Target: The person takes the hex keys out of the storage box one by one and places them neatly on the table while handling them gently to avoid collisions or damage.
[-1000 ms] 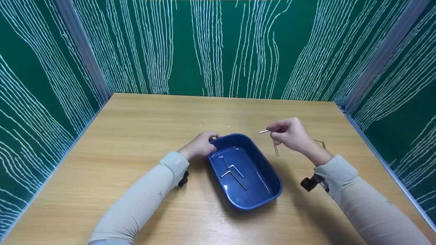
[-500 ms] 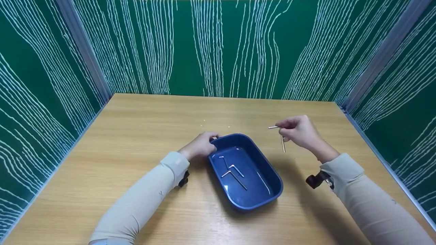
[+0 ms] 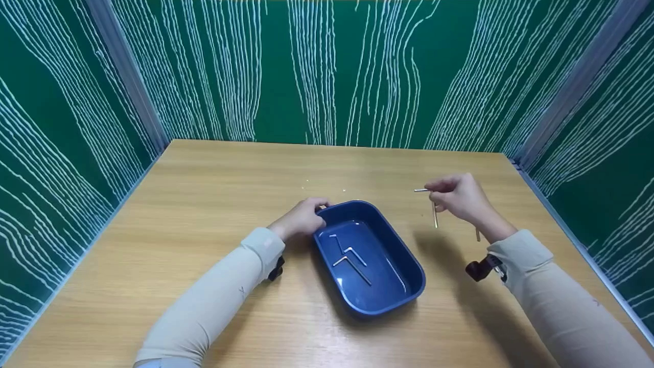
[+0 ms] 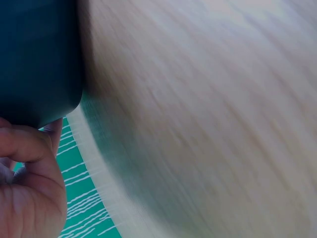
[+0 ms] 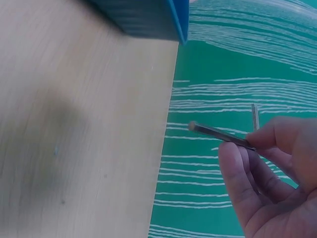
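A blue rectangular tray (image 3: 387, 301) stands at an angle on the table, with three L-shaped hex keys (image 3: 357, 271) lying in its left part. My left hand (image 3: 301, 219) grips the tray's far left corner, thumb on the near side; in the left wrist view that hand (image 4: 32, 183) is at the tray's outer wall. Right of the tray, my right hand (image 3: 462, 199) pinches a hex key (image 3: 435, 214) above the table, its long arm pointing down. The right wrist view shows this hex key (image 5: 218, 133) between thumb and fingertips. Another hex key (image 3: 478, 234) is mostly hidden behind the right wrist.
The wooden table (image 3: 230, 174) has a few tiny white specks near the tray's far end. Green panels (image 3: 278, 71) with white wavy lines enclose the back and both sides.
My right hand has moved right, away from the tray, carrying the hex key. Its wrist now covers most of the hex key on the table. Left hand and tray stay put.
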Available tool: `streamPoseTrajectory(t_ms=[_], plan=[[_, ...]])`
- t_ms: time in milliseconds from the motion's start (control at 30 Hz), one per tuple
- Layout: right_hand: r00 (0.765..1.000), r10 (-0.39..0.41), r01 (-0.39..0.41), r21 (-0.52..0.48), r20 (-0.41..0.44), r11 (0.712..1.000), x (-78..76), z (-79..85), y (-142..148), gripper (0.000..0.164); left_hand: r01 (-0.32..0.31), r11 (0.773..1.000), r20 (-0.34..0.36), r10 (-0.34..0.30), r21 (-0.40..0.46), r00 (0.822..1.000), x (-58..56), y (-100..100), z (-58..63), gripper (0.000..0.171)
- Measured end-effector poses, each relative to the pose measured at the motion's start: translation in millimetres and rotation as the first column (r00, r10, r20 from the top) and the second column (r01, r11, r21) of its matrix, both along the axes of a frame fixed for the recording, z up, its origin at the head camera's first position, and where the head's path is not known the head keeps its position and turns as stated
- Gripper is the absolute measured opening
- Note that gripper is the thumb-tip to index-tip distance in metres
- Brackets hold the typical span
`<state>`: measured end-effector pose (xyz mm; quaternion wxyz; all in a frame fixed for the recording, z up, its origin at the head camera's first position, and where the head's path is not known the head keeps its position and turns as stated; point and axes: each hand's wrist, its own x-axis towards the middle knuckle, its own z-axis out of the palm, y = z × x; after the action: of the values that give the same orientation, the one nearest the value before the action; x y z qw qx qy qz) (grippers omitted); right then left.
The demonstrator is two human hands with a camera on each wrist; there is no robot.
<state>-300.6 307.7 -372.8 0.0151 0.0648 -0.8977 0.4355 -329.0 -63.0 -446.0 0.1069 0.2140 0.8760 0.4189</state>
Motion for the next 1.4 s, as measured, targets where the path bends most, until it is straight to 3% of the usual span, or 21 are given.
streamPoseTrajectory(t_ms=[333,900,1400], plan=[[0.999,-0.042,0.042,0.007,0.033,0.999,-8.3,-9.2,20,0.029,-0.011,1.0,0.028,0.011,0.001,1.0,0.2,0,2.1,0.043],[0.982,-0.144,0.141,0.034,0.121,0.989,-15.1,-27.1,51,0.034,0.002,1.0,0.004,-0.002,-0.008,1.0,0.4,-1,0.5,0.047],[0.976,-0.157,0.147,0.077,0.152,0.986,-17.2,-44.3,71,0.032,0.005,1.0,0.01,-0.004,-0.02,1.0,-0.2,0,-0.3,0.043]])
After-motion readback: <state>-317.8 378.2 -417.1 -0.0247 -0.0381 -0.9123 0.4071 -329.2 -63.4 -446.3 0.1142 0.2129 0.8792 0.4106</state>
